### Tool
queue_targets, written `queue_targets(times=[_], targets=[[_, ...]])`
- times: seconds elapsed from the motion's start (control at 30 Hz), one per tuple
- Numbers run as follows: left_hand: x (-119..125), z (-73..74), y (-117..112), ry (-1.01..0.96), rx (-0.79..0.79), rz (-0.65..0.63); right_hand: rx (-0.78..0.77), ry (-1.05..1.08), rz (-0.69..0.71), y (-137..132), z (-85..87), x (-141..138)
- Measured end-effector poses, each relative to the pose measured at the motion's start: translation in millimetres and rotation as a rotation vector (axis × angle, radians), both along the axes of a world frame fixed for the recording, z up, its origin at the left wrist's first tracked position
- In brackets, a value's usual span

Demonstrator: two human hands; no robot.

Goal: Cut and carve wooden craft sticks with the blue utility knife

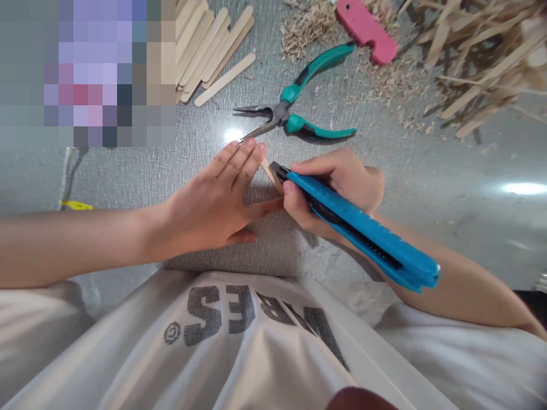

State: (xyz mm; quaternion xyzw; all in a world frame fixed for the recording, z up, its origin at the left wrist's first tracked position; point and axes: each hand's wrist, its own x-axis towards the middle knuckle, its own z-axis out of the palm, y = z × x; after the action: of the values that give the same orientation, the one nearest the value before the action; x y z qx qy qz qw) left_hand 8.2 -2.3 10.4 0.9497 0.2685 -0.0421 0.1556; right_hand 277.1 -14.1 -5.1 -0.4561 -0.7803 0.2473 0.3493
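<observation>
My left hand lies flat with fingers stretched out, pressing a thin wooden stick onto the grey surface. Only a short piece of the stick shows between my fingertips and the knife. My right hand is wrapped round a blue utility knife, whose tip meets the stick just right of my left fingertips. The knife's long handle runs back toward my right forearm.
Teal-handled needle-nose pliers lie open just beyond my hands. A stack of flat wooden sticks sits at the back left. A pink tool, wood shavings and a heap of split sticks fill the back right.
</observation>
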Motion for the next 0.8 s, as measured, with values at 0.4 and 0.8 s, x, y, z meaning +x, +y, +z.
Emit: queue_targets(times=[0.4, 0.8], targets=[[0.3, 0.8, -1.7, -0.054, -0.045, 0.048, 0.07, -0.123, -0.074, -4.5, 3.5, 0.4], [5.3, 5.6, 0.0, 0.026, -0.006, 0.0, 0.154, -0.108, -0.02, -2.2, 5.0, -2.7]])
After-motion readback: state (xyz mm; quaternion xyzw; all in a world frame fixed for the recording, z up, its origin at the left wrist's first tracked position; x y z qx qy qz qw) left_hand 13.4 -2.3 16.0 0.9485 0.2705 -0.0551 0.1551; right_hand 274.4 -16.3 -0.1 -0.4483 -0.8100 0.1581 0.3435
